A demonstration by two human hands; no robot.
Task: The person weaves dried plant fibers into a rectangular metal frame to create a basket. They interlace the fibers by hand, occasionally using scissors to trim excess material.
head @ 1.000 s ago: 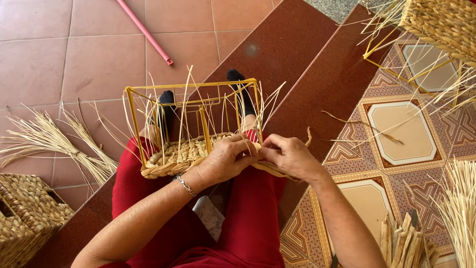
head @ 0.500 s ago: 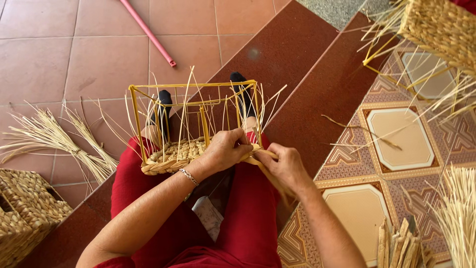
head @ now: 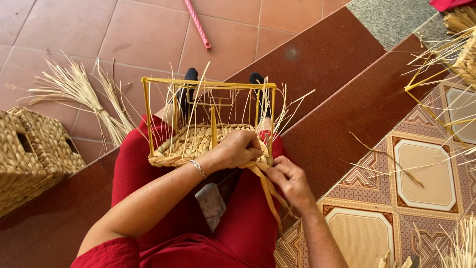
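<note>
Weaving covers only the basket (head: 198, 141) base under your gripping left hand (head: 240, 148); your right hand (head: 287, 176) pinches loose strands (head: 270, 191), frame (head: 208, 84) sides bare.

No labels, signs or screens show. The one likely package is a small grey-white printed pouch (head: 212, 204) lying on the red lap, under the left forearm, just below the basket frame; what is printed on it is too small to tell.

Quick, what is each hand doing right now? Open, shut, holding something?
Left hand: curled shut on the woven basket rim, by the yellow wire frame.
Right hand: shut, pinching the flat straw strands hanging from the corner.
</note>
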